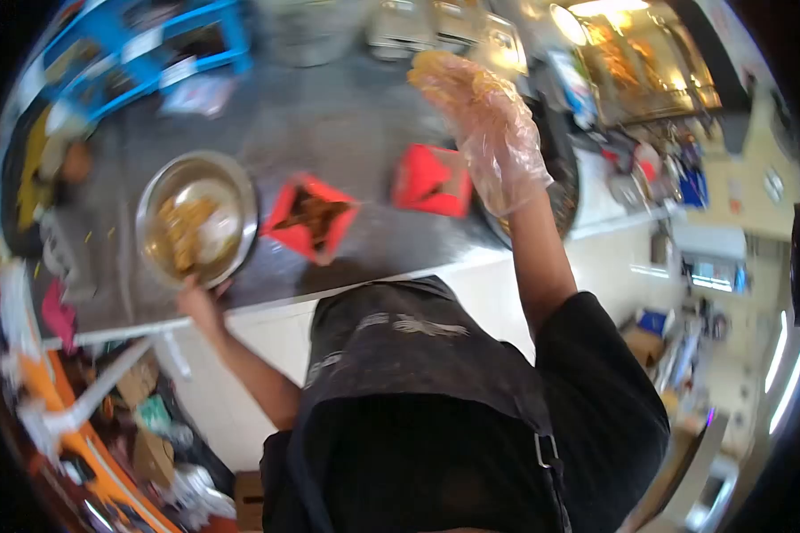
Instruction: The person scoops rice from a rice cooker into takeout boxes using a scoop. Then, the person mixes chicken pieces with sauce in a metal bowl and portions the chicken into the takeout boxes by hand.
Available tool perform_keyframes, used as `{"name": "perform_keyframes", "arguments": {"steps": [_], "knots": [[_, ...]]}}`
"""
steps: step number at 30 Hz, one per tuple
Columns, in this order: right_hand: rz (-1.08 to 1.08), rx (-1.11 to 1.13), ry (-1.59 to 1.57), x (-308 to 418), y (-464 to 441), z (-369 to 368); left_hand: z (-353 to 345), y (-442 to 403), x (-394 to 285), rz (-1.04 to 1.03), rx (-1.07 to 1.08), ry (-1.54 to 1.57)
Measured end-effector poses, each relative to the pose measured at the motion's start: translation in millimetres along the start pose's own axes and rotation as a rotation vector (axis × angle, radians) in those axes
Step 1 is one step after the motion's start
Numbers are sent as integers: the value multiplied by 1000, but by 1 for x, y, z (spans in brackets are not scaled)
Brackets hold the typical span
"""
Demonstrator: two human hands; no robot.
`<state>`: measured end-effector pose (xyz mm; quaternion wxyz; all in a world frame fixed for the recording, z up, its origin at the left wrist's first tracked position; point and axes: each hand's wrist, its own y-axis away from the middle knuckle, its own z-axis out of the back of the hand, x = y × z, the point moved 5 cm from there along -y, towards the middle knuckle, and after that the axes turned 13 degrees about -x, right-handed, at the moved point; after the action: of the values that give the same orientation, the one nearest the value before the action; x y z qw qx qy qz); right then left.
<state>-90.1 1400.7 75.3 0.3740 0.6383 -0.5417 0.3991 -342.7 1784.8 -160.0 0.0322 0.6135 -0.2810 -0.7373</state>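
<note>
A round metal mixing bowl point(243, 191) stands at the left of the counter, with yellowish sauced food pieces point(182, 226) inside. My left hand point(204, 300) grips its near rim, fingers partly hidden. Raised over the counter on the right, my right hand point(484, 124) wears a clear plastic glove smeared with yellow sauce. Its fingers look stretched out, and I see nothing held in them. Between the hands sits an open red carton point(284, 222) with dark brown food in it. A second red carton point(431, 180), its top folded over, lies just left of my gloved wrist.
A dark pan or tray point(560, 169) is partly behind my right forearm. Blue baskets point(196, 44) are at the back left, metal containers point(400, 31) at the back. A lit glass food cabinet point(649, 62) stands back right. The counter's front edge point(364, 289) runs before my apron.
</note>
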Motion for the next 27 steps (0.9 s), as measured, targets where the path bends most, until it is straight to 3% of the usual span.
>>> {"name": "perform_keyframes", "arguments": {"steps": [1,4,5,7,9,13,14,17,18,21,22,25,27], "knots": [[99,-77,108,23,7,40,9,-9,5,-13,38,35],[260,-309,977,50,33,160,59,-10,3,-62,-137,-52],[150,-306,1012,45,45,179,75,2,-5,-99,-206,-79],[373,-92,1648,20,62,228,100,31,-16,-102,-232,-134],[308,57,1791,3,76,241,116,75,-18,-103,-381,-47],[430,273,1800,-20,44,260,144,152,18,-69,-432,12],[586,289,1635,-20,36,255,147,170,33,-38,-453,42],[620,531,1446,-18,21,227,127,243,53,12,-476,32],[834,440,1319,-21,29,229,129,257,65,26,-476,-8],[949,589,1258,-49,27,242,124,307,99,122,-487,-41],[1030,532,1205,-43,31,238,116,324,106,158,-490,-39],[832,714,1506,-54,27,231,78,370,118,150,-379,44],[933,661,1481,-47,21,229,81,360,135,152,-314,44]]}}
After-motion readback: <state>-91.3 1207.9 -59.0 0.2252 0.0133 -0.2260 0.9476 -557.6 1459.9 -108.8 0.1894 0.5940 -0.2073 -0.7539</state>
